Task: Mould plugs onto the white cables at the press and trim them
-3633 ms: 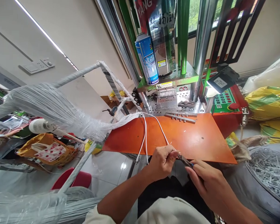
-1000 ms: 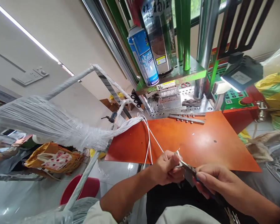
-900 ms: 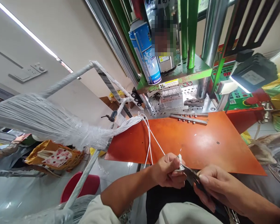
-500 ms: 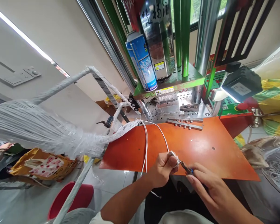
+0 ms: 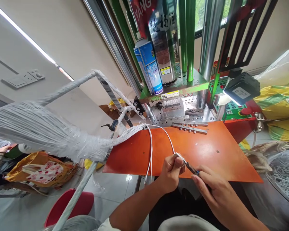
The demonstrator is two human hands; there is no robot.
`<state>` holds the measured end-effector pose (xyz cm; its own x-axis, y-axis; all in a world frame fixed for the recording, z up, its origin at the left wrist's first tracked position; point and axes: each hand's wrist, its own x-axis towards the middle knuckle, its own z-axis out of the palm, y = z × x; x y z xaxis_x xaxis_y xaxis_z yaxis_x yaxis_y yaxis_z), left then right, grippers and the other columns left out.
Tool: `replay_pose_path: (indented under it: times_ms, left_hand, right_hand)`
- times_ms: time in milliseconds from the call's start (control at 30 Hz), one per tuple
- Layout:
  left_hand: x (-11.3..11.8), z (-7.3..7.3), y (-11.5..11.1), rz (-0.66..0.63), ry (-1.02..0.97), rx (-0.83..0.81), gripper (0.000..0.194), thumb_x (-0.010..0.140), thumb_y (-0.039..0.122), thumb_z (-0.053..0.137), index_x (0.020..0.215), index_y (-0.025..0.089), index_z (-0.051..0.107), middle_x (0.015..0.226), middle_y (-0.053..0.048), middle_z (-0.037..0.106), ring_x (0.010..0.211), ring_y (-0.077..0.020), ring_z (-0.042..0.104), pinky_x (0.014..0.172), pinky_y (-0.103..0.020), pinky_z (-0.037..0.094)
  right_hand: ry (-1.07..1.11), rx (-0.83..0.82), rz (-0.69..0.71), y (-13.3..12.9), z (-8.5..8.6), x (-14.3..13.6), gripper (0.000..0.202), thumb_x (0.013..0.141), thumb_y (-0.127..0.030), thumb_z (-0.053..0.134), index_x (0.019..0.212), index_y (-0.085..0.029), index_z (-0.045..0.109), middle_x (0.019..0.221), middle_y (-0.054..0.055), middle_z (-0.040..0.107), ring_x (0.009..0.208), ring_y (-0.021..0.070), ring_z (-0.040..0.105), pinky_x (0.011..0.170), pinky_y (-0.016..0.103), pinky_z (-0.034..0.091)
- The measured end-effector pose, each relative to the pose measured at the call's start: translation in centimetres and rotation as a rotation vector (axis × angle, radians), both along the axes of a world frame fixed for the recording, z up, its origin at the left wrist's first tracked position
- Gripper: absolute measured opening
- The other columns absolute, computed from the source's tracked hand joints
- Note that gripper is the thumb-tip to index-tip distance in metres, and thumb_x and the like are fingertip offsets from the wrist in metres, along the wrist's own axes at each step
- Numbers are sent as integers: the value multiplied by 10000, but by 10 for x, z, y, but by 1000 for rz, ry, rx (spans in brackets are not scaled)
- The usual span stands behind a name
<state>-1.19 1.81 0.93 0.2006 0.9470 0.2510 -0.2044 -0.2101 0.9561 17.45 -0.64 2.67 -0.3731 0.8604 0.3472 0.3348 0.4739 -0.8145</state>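
From my remote seat I am seeing the orange board (image 5: 204, 157) glowing behind a white cable (image 5: 169, 138), while a dark grey hand tool (image 5: 191, 168) is showing a touch of blue. Farther off, a spray can (image 5: 149, 69) is showing blue and white by a green machine plate (image 5: 192, 85), and a green control panel (image 5: 233, 109) is carrying a red button (image 5: 245, 111), left of a green-streaked yellow sack (image 5: 276, 106). On the left, red dots are patterning a white bag (image 5: 48, 173) against an orange bag (image 5: 18, 170), with a red bucket (image 5: 83, 203) nearer.
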Motion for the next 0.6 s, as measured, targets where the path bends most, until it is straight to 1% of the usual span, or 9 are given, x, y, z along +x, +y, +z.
replay_pose_path:
  times_ms: [100, 167, 267, 333, 367, 400, 433, 467, 600]
  left_hand:
    - [1, 2, 2, -59, -88, -71, 541, 1037, 603, 533, 706, 184, 447, 587, 53, 364, 500, -60, 285, 497, -238, 242]
    - [-1, 7, 3, -174, -162, -186, 597, 991, 647, 588, 648, 193, 406, 543, 71, 315, 455, -47, 243, 458, -228, 189]
    - [-11, 18, 2, -447, -247, -375, 635, 968, 673, 603, 608, 209, 361, 501, 98, 236, 409, -36, 155, 410, -218, 120]
    - [-18, 24, 2, -613, -266, -464, 621, 974, 669, 591, 616, 212, 372, 492, 107, 223, 402, -36, 116, 395, -214, 110]
    - [-21, 25, 1, -668, -265, -488, 611, 976, 666, 590, 625, 211, 384, 493, 110, 224, 403, -35, 107, 394, -213, 114]
    - [-23, 26, 1, -696, -258, -492, 605, 974, 666, 595, 631, 210, 393, 497, 112, 227, 404, -35, 109, 398, -214, 122]
    - [-24, 24, 1, -690, -247, -473, 606, 968, 669, 604, 633, 208, 398, 502, 110, 234, 404, -35, 124, 403, -217, 130]
    - [-25, 22, 2, -649, -227, -432, 611, 963, 670, 612, 629, 205, 402, 507, 105, 246, 404, -36, 152, 411, -221, 139]
    - [-20, 10, 1, -289, -20, -207, 616, 991, 663, 576, 633, 182, 432, 560, 64, 333, 479, -55, 282, 473, -239, 195]
  right_hand:
    - [-1, -53, 8, 2, 1, 3, 485, 1079, -460, 479, 667, -206, 453, 678, -10, 510, 578, 101, 485, 562, 238, 402]
    - [32, -185, 70, 5, 0, 8, 502, 1065, -510, 489, 671, -200, 475, 668, -1, 516, 598, 114, 471, 583, 253, 386]
    - [254, -605, 327, 6, -3, 14, 566, 1047, -595, 475, 651, -191, 463, 658, 16, 538, 602, 118, 474, 594, 258, 387]
    - [464, -897, 520, 5, -7, 16, 625, 1028, -650, 457, 604, -198, 375, 677, 24, 534, 558, 107, 462, 554, 261, 389]
    - [525, -974, 577, 4, -8, 16, 640, 1021, -670, 444, 596, -204, 334, 688, 26, 531, 540, 102, 457, 539, 264, 391]
    - [530, -980, 593, 3, -10, 17, 636, 1022, -673, 436, 602, -205, 336, 705, 28, 535, 543, 104, 468, 544, 268, 403]
    - [471, -913, 558, 2, -10, 16, 618, 1028, -661, 436, 621, -201, 375, 717, 27, 540, 567, 111, 488, 567, 271, 420]
    - [361, -784, 476, 1, -11, 16, 589, 1038, -637, 444, 648, -196, 423, 722, 25, 544, 605, 120, 509, 603, 272, 434]
    - [-84, -139, 33, -1, -10, 12, 470, 1058, -510, 497, 714, -197, 561, 813, 36, 574, 700, 135, 542, 670, 279, 422]
